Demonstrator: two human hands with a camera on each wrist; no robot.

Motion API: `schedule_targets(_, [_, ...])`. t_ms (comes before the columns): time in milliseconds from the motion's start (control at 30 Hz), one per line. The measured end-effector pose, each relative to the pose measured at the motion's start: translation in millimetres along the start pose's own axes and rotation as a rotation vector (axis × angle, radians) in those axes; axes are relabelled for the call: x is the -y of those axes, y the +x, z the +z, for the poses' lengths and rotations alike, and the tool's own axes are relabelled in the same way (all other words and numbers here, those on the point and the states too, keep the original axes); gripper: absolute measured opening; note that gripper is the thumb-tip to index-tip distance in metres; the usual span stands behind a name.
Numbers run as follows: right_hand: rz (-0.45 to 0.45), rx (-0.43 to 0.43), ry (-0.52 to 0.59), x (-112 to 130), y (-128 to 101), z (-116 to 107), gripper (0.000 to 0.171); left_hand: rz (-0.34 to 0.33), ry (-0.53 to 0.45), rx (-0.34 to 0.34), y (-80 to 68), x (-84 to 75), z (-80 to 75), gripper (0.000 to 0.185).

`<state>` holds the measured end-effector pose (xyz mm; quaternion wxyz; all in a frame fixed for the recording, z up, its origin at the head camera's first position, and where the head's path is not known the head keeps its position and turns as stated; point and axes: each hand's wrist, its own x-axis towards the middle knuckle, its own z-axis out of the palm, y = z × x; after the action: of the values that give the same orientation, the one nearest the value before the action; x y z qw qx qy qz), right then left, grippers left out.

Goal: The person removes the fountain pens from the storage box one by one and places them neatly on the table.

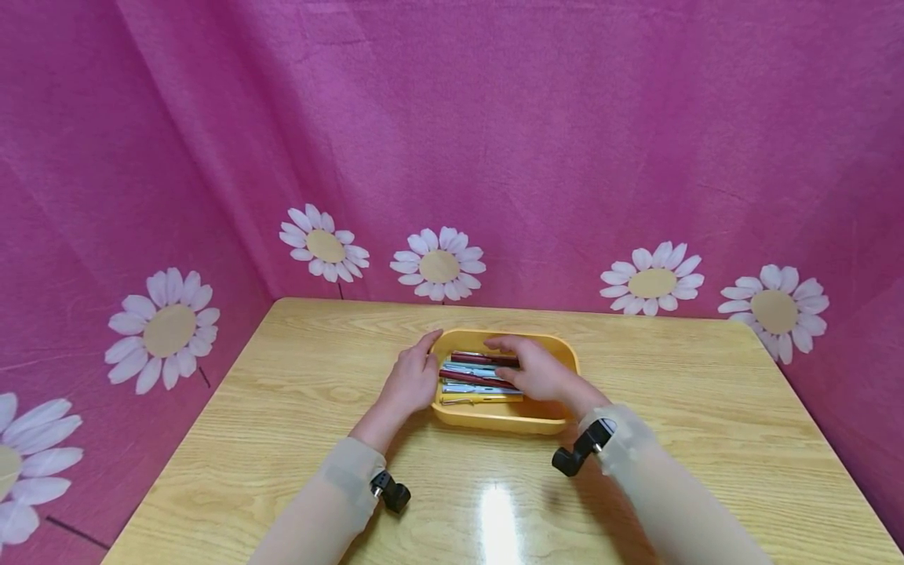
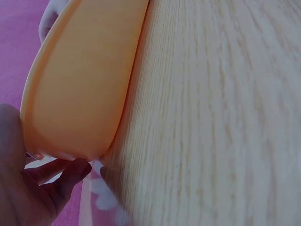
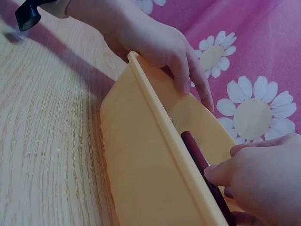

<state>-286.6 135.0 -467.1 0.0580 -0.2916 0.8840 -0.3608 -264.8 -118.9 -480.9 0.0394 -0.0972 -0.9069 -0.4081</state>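
Observation:
A yellow tray (image 1: 504,420) sits in the middle of the wooden table (image 1: 297,408) with several pens lying lengthwise in it. My left hand (image 1: 426,355) grips the tray's left end; its fingers curl over the rim (image 3: 141,77) in the right wrist view, and its fingertips (image 2: 70,172) show beneath the tray's outer wall (image 2: 84,80). Inside the tray, my right hand (image 1: 503,359) reaches over the pens. Its thumb and fingers (image 3: 223,175) pinch a dark red pen (image 3: 195,150). A yellow pen (image 1: 480,399) lies nearest me. The hand hides the pens' right ends.
Pink cloth with white daisies (image 1: 439,265) closes off the back and both sides of the table. Bare wood (image 2: 221,117) stretches all round the tray. Small black cameras (image 1: 575,455) are strapped to both wrists.

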Motion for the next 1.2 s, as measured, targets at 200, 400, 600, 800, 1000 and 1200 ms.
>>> schedule_targets(200, [-0.001, 0.005, -0.008, -4, 4, 3, 0.047, -0.003, -0.008, -0.005, 0.4, 0.8, 0.8, 0.05])
schedule_targets(400, [-0.023, 0.015, -0.003, -7, 5, 7, 0.044, -0.006, -0.009, -0.004, -0.4, 0.3, 1.0, 0.051])
schedule_targets(600, [-0.065, -0.012, -0.08, -6, 7, 11, 0.035, -0.034, -0.012, 0.009, -0.4, 1.1, 1.8, 0.051])
schedule_targets(800, [-0.065, -0.05, -0.103, -6, 10, 12, 0.034, -0.023, -0.012, 0.0, 0.0, 0.4, 1.5, 0.051])
schedule_targets(1000, [-0.044, -0.056, -0.152, -7, 10, 10, 0.036, -0.03, -0.008, 0.0, -0.6, -0.8, 1.4, 0.051])
schedule_targets(1200, [-0.014, -0.028, -0.192, -2, 8, 9, 0.042, -0.03, -0.007, 0.0, -0.8, -0.8, 1.5, 0.051])
